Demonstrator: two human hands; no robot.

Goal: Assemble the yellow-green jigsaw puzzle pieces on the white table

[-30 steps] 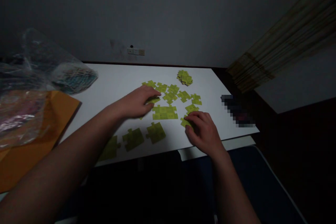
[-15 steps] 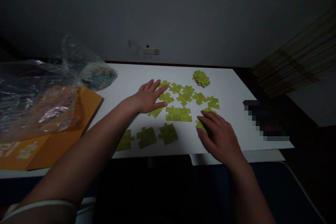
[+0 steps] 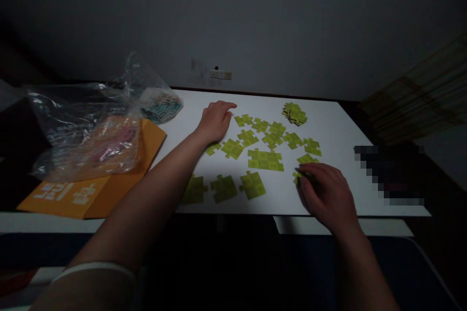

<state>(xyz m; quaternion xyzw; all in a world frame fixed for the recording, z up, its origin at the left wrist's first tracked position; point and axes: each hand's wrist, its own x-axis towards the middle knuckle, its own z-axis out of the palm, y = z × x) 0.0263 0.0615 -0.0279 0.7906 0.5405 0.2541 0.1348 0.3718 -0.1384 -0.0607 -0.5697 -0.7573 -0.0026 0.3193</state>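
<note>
Green jigsaw puzzle pieces are spread over the white table (image 3: 339,129). My right hand (image 3: 330,197) is at the right front, its thumb and fingers closed on a puzzle piece (image 3: 296,178) that is mostly hidden under them. Just beyond its fingers lies another green piece (image 3: 307,159). My left hand (image 3: 215,120) rests at the back left of the spread, index finger stretched out and thumb apart, nothing held. Joined pieces (image 3: 265,160) form a strip in the middle. Nearer the front edge is a row of separate pieces (image 3: 223,188), the leftmost partly behind my left forearm.
A stack of green pieces (image 3: 294,113) stands at the back right. On the left, a clear plastic bag (image 3: 83,141) lies over an orange printed package (image 3: 91,197). Behind it, another bag holds bluish pieces (image 3: 162,105). A wall with sockets (image 3: 221,75) rises beyond the table.
The view has shifted, with the table now farther right. My left hand has lifted away from the pieces and drawn its fingers together somewhat. My right fingers have closed on the piece beneath them.
</note>
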